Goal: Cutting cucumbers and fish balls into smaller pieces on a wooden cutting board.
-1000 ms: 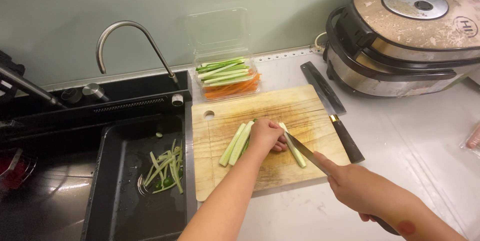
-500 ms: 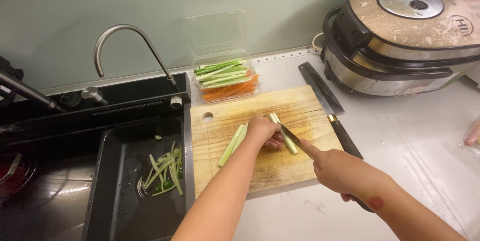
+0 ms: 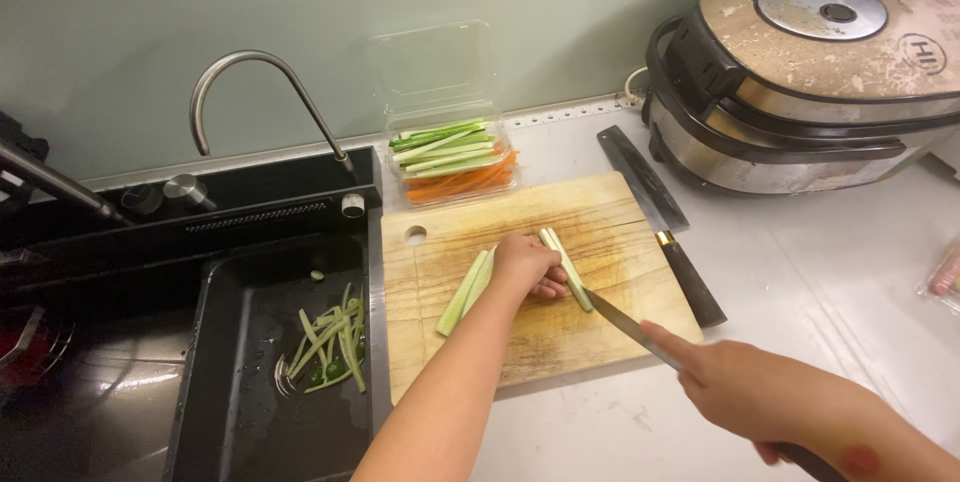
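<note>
Now the left hand (image 3: 525,264) presses fingers down on a cucumber strip (image 3: 566,268) lying on the cutting board (image 3: 600,217), while the right hand (image 3: 745,392) is closed around a knife (image 3: 625,327) whose blade meets the strip.

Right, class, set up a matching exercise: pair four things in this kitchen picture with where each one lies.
Things:
1. cucumber peelings
2. carrot sticks
3. cleaver
4. cucumber strip

Places:
A. on the counter right of the cutting board
B. in the clear plastic box
C. on the board under the left hand
D. in the black sink

Pairs: 1-D, 2-B, 3-A, 4-C
</note>
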